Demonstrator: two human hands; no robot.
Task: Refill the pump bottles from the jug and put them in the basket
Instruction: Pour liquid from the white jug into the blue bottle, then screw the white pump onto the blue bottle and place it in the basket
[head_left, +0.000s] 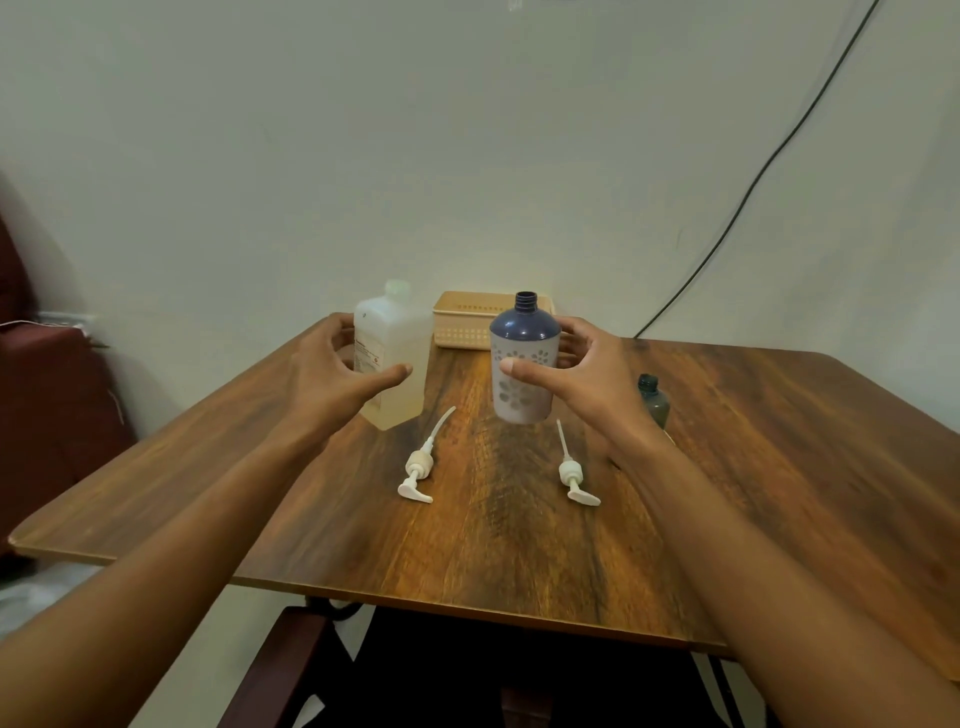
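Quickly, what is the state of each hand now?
Left hand: open around the jug, not clearly gripping.
Right hand: open around the blue bottle, grip cannot be told.

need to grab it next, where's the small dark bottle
The small dark bottle stands capless on the table's right side, just beyond the right hand.
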